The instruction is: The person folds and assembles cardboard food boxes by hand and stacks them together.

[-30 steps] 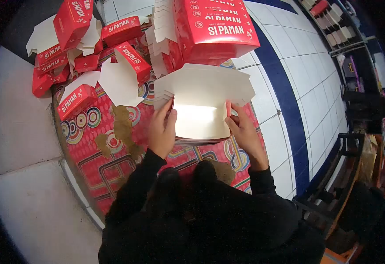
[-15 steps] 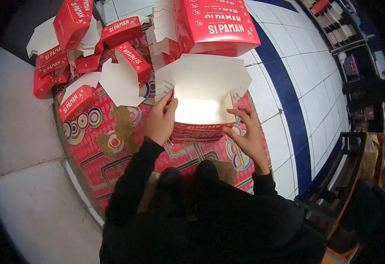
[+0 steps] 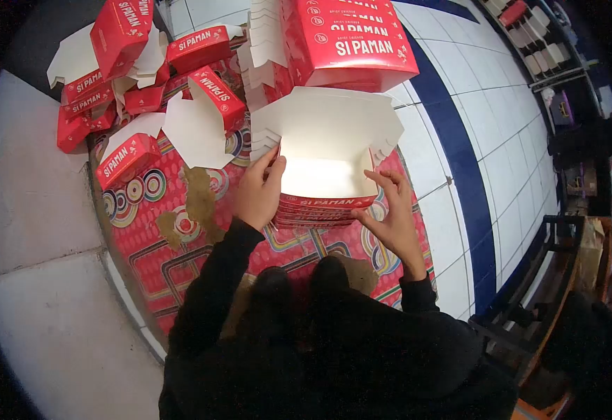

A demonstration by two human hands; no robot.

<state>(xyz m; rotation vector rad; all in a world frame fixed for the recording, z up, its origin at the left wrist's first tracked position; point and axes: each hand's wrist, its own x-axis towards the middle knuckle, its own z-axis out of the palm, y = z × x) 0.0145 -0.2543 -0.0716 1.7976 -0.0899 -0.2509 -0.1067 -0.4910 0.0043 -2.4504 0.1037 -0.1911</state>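
Observation:
A stack of nested red cardboard boxes [image 3: 325, 202] stands in front of me, the top one open with its white inside showing and its lid raised at the back. My left hand [image 3: 258, 190] grips the left side of the stack, thumb on the near side. At the right side, my right hand [image 3: 394, 215] has thumb and forefinger apart, with fingertips touching or very near the box's front right corner. A taller stack of red boxes [image 3: 358, 59] lies just behind.
Loose red boxes [image 3: 129, 159] with white flaps lie in a heap at the upper left. Beneath is a worn patterned red mat [image 3: 152, 241]. White tiles [image 3: 435, 213] with a blue stripe run along the right, beside a dark bench [image 3: 516, 336]. Shelves [image 3: 565, 77] stand at the upper right.
Since the earliest frame, the stack's front has come into view and its raised lid has shifted back. My right hand has loosened from the right flap and its fingers have spread.

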